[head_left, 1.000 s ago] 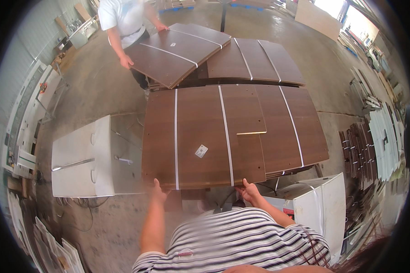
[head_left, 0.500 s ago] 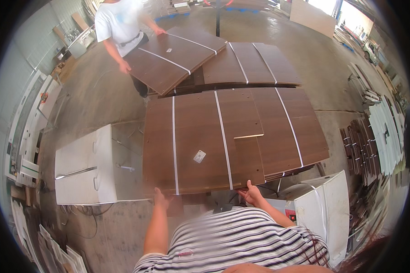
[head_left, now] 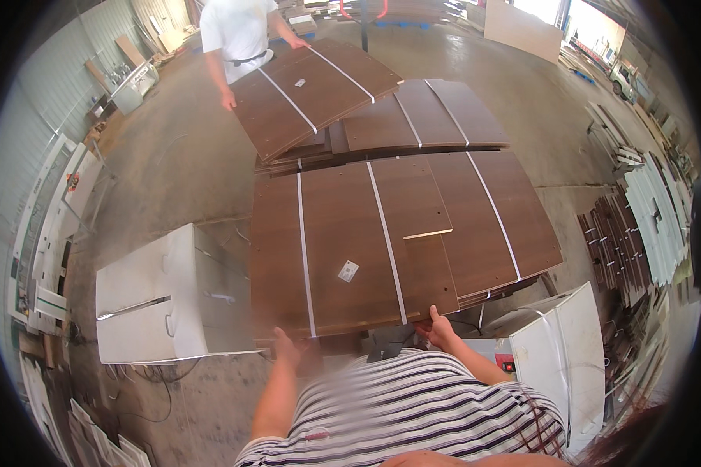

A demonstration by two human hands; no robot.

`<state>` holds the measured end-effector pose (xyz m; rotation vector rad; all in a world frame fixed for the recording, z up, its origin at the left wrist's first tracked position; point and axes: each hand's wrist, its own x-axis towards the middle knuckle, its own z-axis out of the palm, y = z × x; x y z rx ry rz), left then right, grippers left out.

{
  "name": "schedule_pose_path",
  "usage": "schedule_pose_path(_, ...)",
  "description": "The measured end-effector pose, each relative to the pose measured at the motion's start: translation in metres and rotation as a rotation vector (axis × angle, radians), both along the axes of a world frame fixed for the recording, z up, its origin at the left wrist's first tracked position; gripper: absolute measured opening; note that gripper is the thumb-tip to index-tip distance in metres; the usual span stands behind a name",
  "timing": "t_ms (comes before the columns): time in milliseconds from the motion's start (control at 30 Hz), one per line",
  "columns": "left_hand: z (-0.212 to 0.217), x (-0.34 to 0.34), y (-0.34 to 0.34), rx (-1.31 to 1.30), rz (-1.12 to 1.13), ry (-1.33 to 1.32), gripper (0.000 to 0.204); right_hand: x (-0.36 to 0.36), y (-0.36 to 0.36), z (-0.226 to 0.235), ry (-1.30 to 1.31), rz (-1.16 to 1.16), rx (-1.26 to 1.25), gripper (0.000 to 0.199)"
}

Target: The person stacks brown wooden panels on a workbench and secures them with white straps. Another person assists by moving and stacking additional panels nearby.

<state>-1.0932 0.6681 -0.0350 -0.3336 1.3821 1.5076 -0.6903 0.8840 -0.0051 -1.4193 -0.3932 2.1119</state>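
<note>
A strapped bundle of dark brown wooden panels [head_left: 343, 226] lies right in front of me, with white straps and a small white label on top. My left hand [head_left: 287, 347] grips its near edge by the left corner, fingers underneath. At the near right corner my right hand [head_left: 441, 330] holds the same edge, thumb on top. A second strapped bundle of brown panels [head_left: 494, 218] sits against its right side. Across from me, a co-worker in a white shirt [head_left: 237, 39] has both hands on another strapped panel bundle [head_left: 311, 97], tilted over the stack.
White metal cabinets [head_left: 136, 300] stand at my left and another white cabinet [head_left: 557, 358] at my right. Cables trail on the floor by the left cabinet. Brown strapped boards [head_left: 611, 237] and pale panels [head_left: 654, 226] are stacked at the far right. More brown panels [head_left: 459, 113] lie behind.
The near bundle appears slightly farther right and lower, with both my hands still on it. The co-worker's bundle has shifted a little to the right. My view has also tilted slightly.
</note>
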Motion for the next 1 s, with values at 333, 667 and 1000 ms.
schedule_pose_path(333, 0.007, 0.001, 0.009, -0.100, -0.005, -0.006, 0.066, 0.006, 0.001, -0.012, -0.169, 0.013, 0.044, 0.052)
schedule_pose_path(667, -0.005, 0.008, -0.013, -0.018, 0.025, 0.048, 0.077, 0.001, 0.007, -0.016, -0.217, 0.111, -0.036, 0.051)
schedule_pose_path(1000, -0.041, 0.118, -0.085, -0.215, -0.142, 0.111, 0.062, 0.052, -0.055, -0.003, -0.077, 0.376, 0.094, 0.033)
